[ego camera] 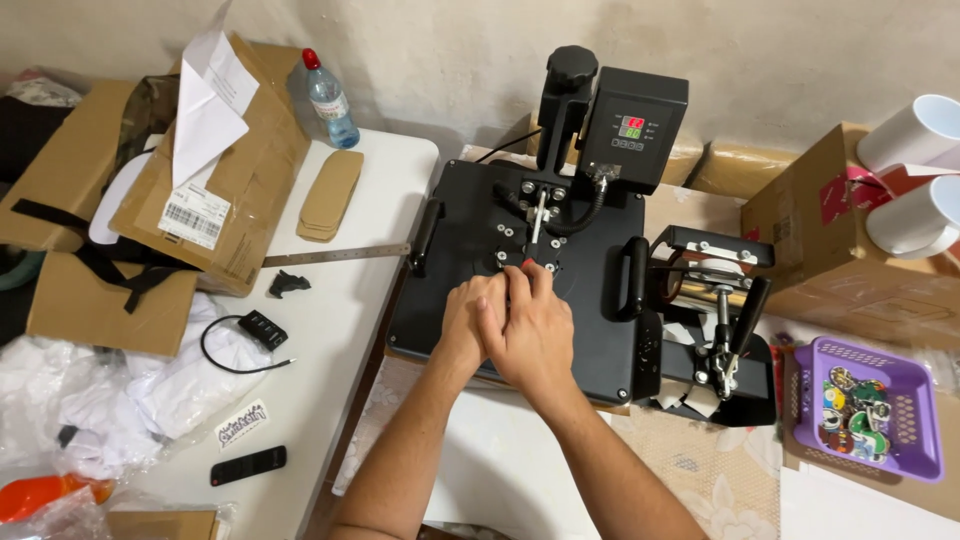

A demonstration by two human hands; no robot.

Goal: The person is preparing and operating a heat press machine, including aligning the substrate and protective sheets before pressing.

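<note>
Hands are pressed together over the flat black metal heat-press plate [520, 270]: the right hand [530, 335] overlaps the left hand [470, 320], fingertips pinched on a small red-tipped tool [527, 263] at the plate's centre. The tool is pointed away from the wrists, toward the black control box with digital display [632, 125] beyond.

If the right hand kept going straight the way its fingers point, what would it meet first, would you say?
The right hand points up the black press plate toward the wall. First in line would likely be the white lever arm and its bolts, then the control box, though depth is hard to judge.
</note>
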